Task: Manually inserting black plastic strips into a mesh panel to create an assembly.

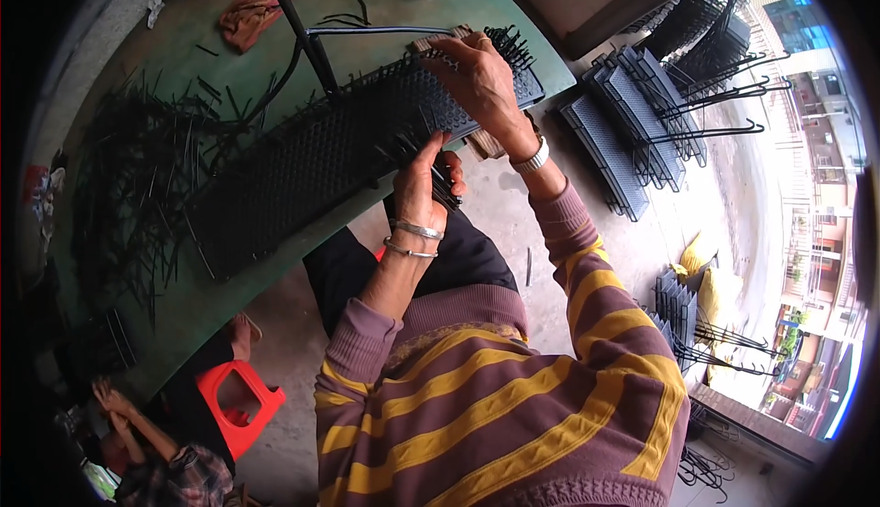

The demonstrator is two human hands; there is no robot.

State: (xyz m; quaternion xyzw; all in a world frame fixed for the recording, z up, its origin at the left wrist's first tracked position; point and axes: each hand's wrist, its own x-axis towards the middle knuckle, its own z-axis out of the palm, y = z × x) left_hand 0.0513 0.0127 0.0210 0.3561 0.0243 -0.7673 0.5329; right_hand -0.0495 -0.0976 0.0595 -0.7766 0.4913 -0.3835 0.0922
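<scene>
A long black board (284, 163) covered in small holes or studs lies slanted across the green table in front of me. My left hand (420, 191) is closed round a bundle of thin black strips (446, 186) at the board's near edge. Over the far right part of the board, my right hand (481, 85) has its fingers bent together; anything between the fingertips is hidden. Upright black strips (509, 49) bristle along the board's right end, beside that hand. A large loose heap of black strips (137, 168) spreads to the left of the board.
A dark metal pole (298, 26) and curved rod rise behind the board. Brown cloth (261, 7) lies on the green table (174, 44). Black wire racks (632, 122) stand on the floor at right. A person (174, 470) sits lower left near a red stool (240, 406).
</scene>
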